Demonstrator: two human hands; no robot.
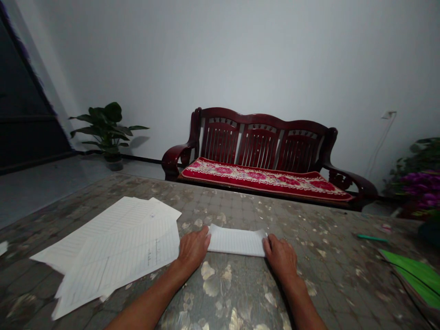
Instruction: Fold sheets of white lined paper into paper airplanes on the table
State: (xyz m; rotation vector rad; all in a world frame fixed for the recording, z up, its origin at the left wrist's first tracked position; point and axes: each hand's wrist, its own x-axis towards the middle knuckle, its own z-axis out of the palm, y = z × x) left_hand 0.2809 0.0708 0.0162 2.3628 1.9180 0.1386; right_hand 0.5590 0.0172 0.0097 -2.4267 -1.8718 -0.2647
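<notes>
Bare forearms (154, 289) stretch from the bottom of my view over the patterned tablecloth (252, 293). From my remote seat, I see the left hand (193, 250) and right hand (282, 260) each in a narrow grip, holding opposite ends of the folded lined paper (236, 243), which lies between them. Gripping both ends likely keeps it straight and flat. Loose sheets (127, 250) lie beside the left hand, probably so they don't crowd it.
</notes>
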